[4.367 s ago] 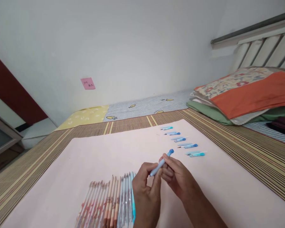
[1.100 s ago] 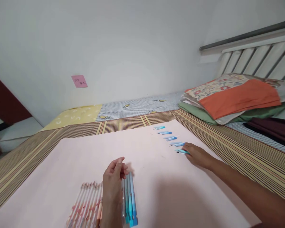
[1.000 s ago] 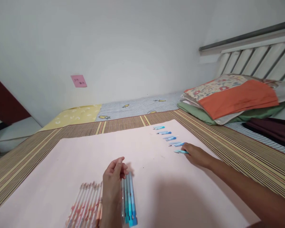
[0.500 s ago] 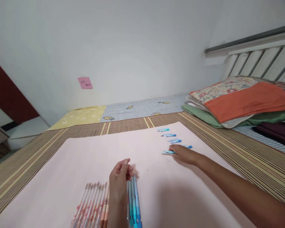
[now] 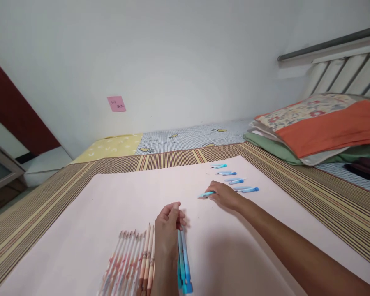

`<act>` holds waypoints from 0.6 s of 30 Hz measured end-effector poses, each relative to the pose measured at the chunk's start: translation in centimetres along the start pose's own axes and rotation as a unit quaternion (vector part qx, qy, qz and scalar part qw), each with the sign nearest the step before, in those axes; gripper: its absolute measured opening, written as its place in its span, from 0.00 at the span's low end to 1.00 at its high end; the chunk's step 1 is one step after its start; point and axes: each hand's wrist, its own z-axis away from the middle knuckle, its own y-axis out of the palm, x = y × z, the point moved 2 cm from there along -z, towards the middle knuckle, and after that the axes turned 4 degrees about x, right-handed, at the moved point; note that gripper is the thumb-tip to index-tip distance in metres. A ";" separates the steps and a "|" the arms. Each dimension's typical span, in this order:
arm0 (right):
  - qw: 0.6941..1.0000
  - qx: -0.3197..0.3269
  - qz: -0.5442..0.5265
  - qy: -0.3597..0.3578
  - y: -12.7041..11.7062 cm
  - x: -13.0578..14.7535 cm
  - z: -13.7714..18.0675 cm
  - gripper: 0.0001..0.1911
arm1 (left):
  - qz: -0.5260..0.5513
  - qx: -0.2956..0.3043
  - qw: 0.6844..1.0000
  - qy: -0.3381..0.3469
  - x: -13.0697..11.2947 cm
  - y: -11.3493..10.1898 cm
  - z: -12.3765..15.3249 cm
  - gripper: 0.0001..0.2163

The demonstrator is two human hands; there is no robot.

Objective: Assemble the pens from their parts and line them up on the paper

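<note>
My right hand [image 5: 223,194] pinches a turquoise pen [image 5: 207,194] just over the pale sheet, its tip pointing left. Beyond that hand, short rows of blue pens [image 5: 231,173] lie on the sheet's far right part. My left hand [image 5: 170,217] is loosely curled with nothing visible in it, fingers a little apart. Under its wrist and to the right lie several long blue and teal pens [image 5: 185,261], partly hidden by the forearm. On the left side are peach pens [image 5: 147,255] and a row of white pens with reddish patterns [image 5: 123,259].
The pale pink sheet [image 5: 111,197] covers a striped mat [image 5: 58,197]. Folded bedding with an orange band [image 5: 333,131] is stacked at the right, near a radiator [image 5: 342,74]. A pink note [image 5: 116,103] sticks to the wall [image 5: 185,61].
My right hand has drawn the turquoise pen left, away from the rows. The view has shifted slightly, and my left hand stays curled near the long blue pens.
</note>
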 end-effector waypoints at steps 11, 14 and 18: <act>1.000 -0.014 -0.021 -0.002 2.5 2.3 -0.2 0.10 | 0.226 -0.125 0.962 -0.084 0.6 -1.7 -0.8 0.10; 0.998 -0.020 -0.051 0.005 2.2 2.5 0.5 0.10 | 0.229 -0.129 0.960 -0.097 0.7 -1.2 -0.7 0.07; 0.995 -0.018 -0.100 0.005 1.6 3.0 1.5 0.08 | 0.201 -0.104 0.967 -0.118 1.9 0.4 -0.4 0.06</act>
